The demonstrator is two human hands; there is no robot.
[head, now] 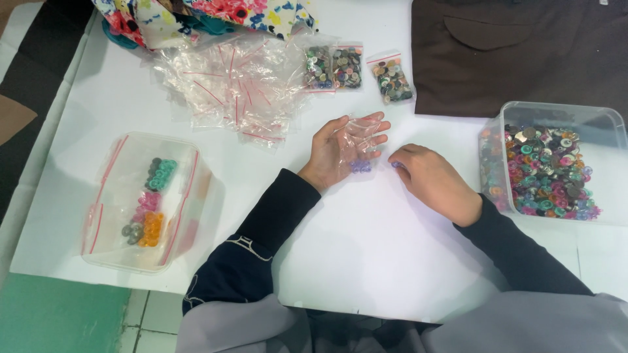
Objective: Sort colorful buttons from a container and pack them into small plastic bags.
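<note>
**Purple buttons going into a small clear bag**

Dark sleeves rise from the bottom of the frame toward the centre of the white table [366, 261]. At centre, the left hand [343, 151] lies palm up with its fingers curled loosely around a small clear bag [356, 147], holding it open; a few purple buttons [360, 167] sit in the bag's lower end, near the heel of the palm. Just right of it, the right hand [432, 180] rests knuckles up, fingertips pinched together on what looks like another purple button [396, 164] at the table surface, close beside the bag but apart from it.

At the right edge stands an open clear tub [608, 124] heaped with mixed coloured buttons. At lower left, a second clear container [111, 252] holds bags sorted by colour: teal, pink, orange, grey. Above centre lies a loose pile of empty zip bags [229, 85], and to its right three filled button bags [353, 68]. Brown cloth [523, 52] fills the upper right; floral fabric [196, 16] the top.

The bag is limp and only lightly held, so I judge its mouth could fold shut or tip, spilling the buttons. A button that small could also slip from the pinch and roll across the smooth table.
</note>
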